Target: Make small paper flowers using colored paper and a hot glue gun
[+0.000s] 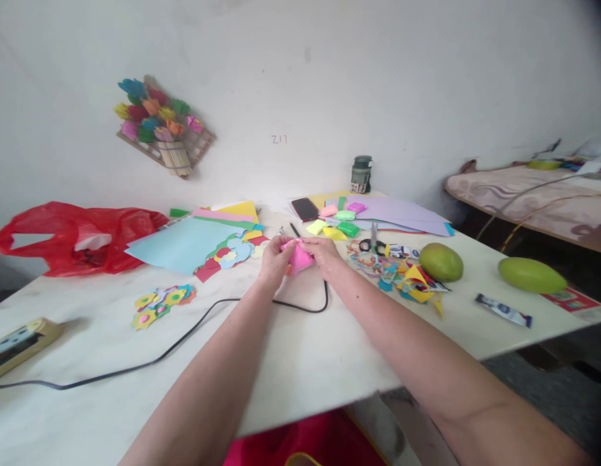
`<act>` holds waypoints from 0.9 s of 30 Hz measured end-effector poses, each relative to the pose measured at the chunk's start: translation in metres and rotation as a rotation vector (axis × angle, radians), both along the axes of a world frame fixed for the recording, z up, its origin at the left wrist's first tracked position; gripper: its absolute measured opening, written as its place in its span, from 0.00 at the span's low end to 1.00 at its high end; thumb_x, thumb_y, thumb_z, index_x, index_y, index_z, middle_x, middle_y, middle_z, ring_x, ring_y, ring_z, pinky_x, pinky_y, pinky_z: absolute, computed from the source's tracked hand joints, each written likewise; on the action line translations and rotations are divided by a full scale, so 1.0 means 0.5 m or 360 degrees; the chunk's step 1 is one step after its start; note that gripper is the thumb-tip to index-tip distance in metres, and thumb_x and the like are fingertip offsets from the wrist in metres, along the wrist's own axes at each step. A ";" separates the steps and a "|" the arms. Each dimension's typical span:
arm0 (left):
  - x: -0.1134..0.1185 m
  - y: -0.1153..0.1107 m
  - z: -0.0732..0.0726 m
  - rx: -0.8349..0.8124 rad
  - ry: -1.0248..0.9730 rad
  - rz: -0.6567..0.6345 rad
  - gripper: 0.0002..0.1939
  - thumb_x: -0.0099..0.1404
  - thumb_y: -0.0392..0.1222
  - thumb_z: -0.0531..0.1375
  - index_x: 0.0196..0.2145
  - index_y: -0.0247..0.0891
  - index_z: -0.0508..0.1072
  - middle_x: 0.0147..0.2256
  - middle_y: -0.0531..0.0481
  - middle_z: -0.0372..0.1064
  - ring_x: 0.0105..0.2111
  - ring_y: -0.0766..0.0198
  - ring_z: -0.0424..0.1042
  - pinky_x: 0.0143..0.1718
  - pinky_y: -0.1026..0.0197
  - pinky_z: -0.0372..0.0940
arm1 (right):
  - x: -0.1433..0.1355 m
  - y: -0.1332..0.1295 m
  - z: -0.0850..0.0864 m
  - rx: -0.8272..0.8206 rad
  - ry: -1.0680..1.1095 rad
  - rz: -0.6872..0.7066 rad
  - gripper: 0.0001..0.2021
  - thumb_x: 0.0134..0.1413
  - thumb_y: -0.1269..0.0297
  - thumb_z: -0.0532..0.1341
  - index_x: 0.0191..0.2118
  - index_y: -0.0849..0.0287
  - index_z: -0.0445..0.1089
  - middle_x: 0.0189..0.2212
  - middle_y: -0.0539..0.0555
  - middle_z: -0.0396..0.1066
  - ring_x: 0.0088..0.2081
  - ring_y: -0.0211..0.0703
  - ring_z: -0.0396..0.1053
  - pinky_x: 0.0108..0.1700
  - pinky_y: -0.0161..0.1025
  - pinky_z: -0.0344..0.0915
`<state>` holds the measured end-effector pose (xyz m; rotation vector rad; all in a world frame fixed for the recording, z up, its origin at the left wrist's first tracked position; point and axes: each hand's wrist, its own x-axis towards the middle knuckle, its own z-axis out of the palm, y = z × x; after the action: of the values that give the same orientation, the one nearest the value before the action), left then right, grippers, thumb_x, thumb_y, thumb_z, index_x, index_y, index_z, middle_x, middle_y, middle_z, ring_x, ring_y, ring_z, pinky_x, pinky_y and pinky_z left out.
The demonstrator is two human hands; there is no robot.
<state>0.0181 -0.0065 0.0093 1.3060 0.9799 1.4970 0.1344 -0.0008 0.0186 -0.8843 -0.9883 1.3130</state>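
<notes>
Both hands meet over the middle of the white table, gripping one bright pink clay packet (300, 259). My left hand (275, 259) pinches its left side, and my right hand (326, 254) closes on its upper right edge. The fingers cover part of it, so I cannot make out whether it is torn. Just beyond the hands lie more small clay packets: yellow (317, 227), green (349, 229), light green (346, 215) and purple-pink (357, 208). Cut paper flowers (227, 254) are left of my left hand. Black-handled scissors (373, 243) rest to the right.
A black cable (184, 343) runs from the power strip (23, 343) beneath my forearms. Paper scraps (412, 278), two green mangoes (440, 262) and a small tube (503, 310) occupy the right. Leftward are coloured sheets (184, 243), finished flowers (163, 303) and a red bag (120, 226).
</notes>
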 end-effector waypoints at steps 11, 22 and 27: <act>-0.003 0.003 0.000 -0.0008 -0.0022 -0.0032 0.14 0.51 0.48 0.63 0.30 0.35 0.67 0.21 0.56 0.62 0.19 0.73 0.60 0.21 0.69 0.57 | 0.001 0.001 0.002 -0.0054 0.0034 -0.0008 0.08 0.25 0.68 0.66 0.21 0.62 0.72 0.12 0.46 0.63 0.18 0.31 0.56 0.22 0.33 0.52; -0.003 0.004 -0.002 -0.0030 0.0029 -0.0017 0.13 0.51 0.47 0.62 0.28 0.35 0.67 0.21 0.55 0.62 0.19 0.73 0.60 0.21 0.69 0.56 | 0.002 -0.006 0.007 -0.0067 -0.0020 -0.0035 0.09 0.26 0.70 0.66 0.24 0.63 0.75 0.21 0.51 0.71 0.22 0.33 0.63 0.25 0.34 0.57; -0.004 0.003 -0.002 -0.0020 0.0072 -0.0021 0.12 0.51 0.46 0.62 0.28 0.34 0.67 0.21 0.55 0.62 0.20 0.73 0.60 0.22 0.69 0.57 | 0.003 -0.006 0.007 -0.0067 -0.0045 -0.0034 0.09 0.27 0.70 0.66 0.24 0.63 0.75 0.24 0.53 0.73 0.23 0.34 0.64 0.25 0.34 0.58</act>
<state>0.0162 -0.0049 0.0084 1.3401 1.0064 1.4546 0.1358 -0.0040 0.0219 -0.9456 -0.9738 1.3103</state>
